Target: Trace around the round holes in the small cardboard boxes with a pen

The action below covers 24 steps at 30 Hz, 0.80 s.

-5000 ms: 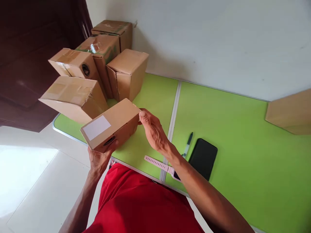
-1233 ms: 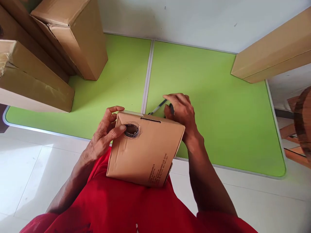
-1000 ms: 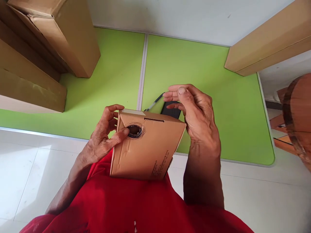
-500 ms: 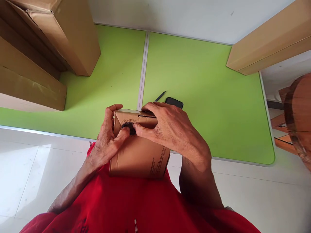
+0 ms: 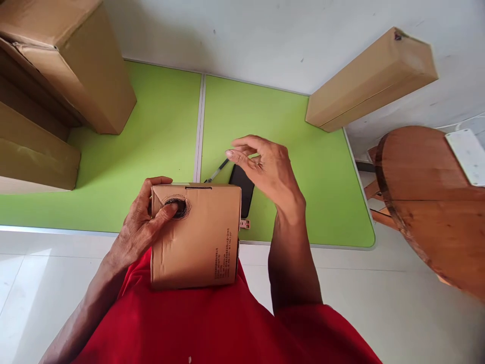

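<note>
My left hand [image 5: 146, 220] grips a small brown cardboard box [image 5: 197, 237] by its left side, fingers behind the edge. Its thumb presses on a dark round patch [image 5: 181, 207] ringed with scribbled lines; I cannot tell whether that is a hole. The box rests against my red clothing, with printed text low on its right and a dark slot near the top. Above the table, my right hand [image 5: 265, 164] is open, its bent fingers and thumb apart. Just below its thumb lies a pen [image 5: 216, 170]. A black phone [image 5: 243, 189] lies partly hidden under this hand.
Large cardboard boxes [image 5: 102, 76] stand at the left of the green table [image 5: 162, 126]. A long carton [image 5: 364, 86] stands at its far right corner. To the right is a round wooden table [image 5: 428, 202] with a white flat object [image 5: 467, 154]. A small pale item [image 5: 245, 223] shows beside the box.
My right hand has left the box's dark patch and moved up and right, towards the pen. The left hand keeps hold of the box. The view has shifted to the right.
</note>
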Each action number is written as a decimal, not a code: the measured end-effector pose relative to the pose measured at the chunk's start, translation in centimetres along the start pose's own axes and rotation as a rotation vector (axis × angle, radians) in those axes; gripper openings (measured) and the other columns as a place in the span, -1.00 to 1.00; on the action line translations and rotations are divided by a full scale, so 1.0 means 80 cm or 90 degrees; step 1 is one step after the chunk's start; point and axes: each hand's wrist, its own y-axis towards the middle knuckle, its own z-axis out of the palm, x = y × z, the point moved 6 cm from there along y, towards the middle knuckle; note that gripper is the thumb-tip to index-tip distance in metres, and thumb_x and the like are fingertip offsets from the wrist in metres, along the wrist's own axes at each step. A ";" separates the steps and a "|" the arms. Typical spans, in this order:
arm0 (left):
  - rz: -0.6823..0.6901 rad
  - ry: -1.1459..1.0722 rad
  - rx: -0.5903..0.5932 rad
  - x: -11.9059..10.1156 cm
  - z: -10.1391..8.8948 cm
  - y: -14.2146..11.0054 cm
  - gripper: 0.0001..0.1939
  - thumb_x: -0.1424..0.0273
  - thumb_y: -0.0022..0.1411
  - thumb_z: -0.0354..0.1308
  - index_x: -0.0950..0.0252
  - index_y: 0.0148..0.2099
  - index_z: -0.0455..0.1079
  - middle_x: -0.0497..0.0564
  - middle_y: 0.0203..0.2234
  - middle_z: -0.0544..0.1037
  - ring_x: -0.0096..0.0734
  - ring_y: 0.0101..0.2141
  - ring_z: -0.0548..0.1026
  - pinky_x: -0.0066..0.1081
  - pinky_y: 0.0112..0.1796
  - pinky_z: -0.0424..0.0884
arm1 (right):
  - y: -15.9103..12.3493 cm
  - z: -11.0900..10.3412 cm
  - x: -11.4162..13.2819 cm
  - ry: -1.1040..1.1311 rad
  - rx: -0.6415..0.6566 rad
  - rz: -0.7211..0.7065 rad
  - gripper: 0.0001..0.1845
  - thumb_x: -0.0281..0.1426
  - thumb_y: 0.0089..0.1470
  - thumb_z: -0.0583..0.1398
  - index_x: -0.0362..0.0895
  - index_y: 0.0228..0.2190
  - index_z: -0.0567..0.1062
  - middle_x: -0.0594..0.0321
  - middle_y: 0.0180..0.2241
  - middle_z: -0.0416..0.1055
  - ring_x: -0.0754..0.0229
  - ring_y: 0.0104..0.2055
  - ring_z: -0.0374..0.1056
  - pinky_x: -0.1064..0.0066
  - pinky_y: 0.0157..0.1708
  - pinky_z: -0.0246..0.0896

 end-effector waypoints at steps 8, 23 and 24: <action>0.029 -0.063 0.095 0.024 -0.001 -0.012 -0.17 0.06 0.36 0.52 0.00 0.47 0.17 0.05 0.03 0.62 -0.12 -0.04 0.63 -0.21 -0.04 0.58 | 0.018 0.072 -0.028 -0.419 0.221 -0.029 -0.59 -0.67 0.31 0.21 -0.12 0.07 0.67 -0.05 -0.05 0.67 -0.06 -0.10 0.54 0.25 -0.31 0.25; 0.043 -0.157 0.153 0.015 0.007 -0.013 0.00 0.21 0.30 0.54 0.06 0.56 0.01 0.16 0.20 0.56 0.08 0.16 0.66 -0.07 0.16 0.60 | -0.011 -0.014 0.002 0.391 -0.295 -0.053 -0.83 -0.38 0.22 0.34 0.11 -0.29 0.45 0.38 -0.53 0.46 0.14 -0.60 0.40 0.27 -0.60 0.25; 0.047 -0.153 0.166 0.014 0.009 -0.012 0.02 0.20 0.30 0.54 0.06 0.56 -0.01 0.16 0.19 0.57 0.10 0.16 0.66 -0.05 0.16 0.60 | -0.031 -0.001 0.024 0.463 -0.240 -0.074 -0.86 -0.34 0.25 0.37 0.11 -0.26 0.50 0.39 -0.51 0.52 0.15 -0.58 0.46 0.28 -0.58 0.34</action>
